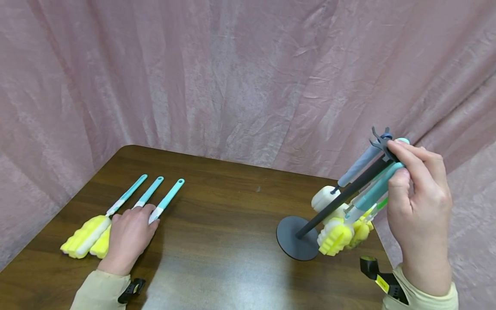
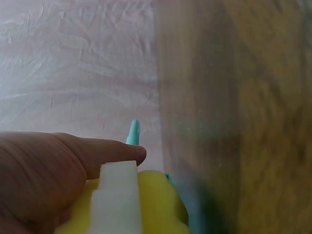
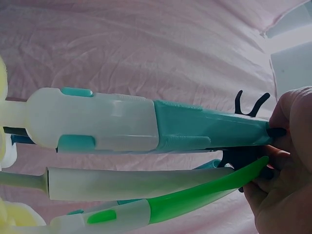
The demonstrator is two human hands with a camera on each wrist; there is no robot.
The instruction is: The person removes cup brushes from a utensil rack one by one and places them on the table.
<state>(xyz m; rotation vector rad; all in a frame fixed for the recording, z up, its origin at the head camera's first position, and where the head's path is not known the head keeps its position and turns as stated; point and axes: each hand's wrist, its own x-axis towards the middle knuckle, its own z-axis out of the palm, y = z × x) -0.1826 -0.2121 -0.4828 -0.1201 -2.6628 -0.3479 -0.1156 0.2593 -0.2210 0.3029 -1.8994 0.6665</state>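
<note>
Three cup brushes with yellow-and-white sponge heads and teal handles lie on the table at left. My left hand point(image 1: 131, 232) grips the rightmost cup brush point(image 1: 167, 200) below its handle; the hand hides most of its head, though the yellow sponge point(image 2: 161, 200) shows in the left wrist view. Beside it are the middle brush point(image 1: 150, 191) and the leftmost brush point(image 1: 87, 237). My right hand point(image 1: 422, 198) holds the hooked top of a black stand point(image 1: 345, 196), thumb at the end of a hanging teal-handled brush point(image 3: 180, 124). Other sponge brushes hang there, one with a green handle point(image 3: 204, 190).
The stand's round base point(image 1: 290, 241) rests on the brown wooden table point(image 1: 232, 198) near its right side. Bare hooks point(image 3: 251, 105) stick out from the stand's top. A pink curtain point(image 1: 232, 86) hangs behind the table.
</note>
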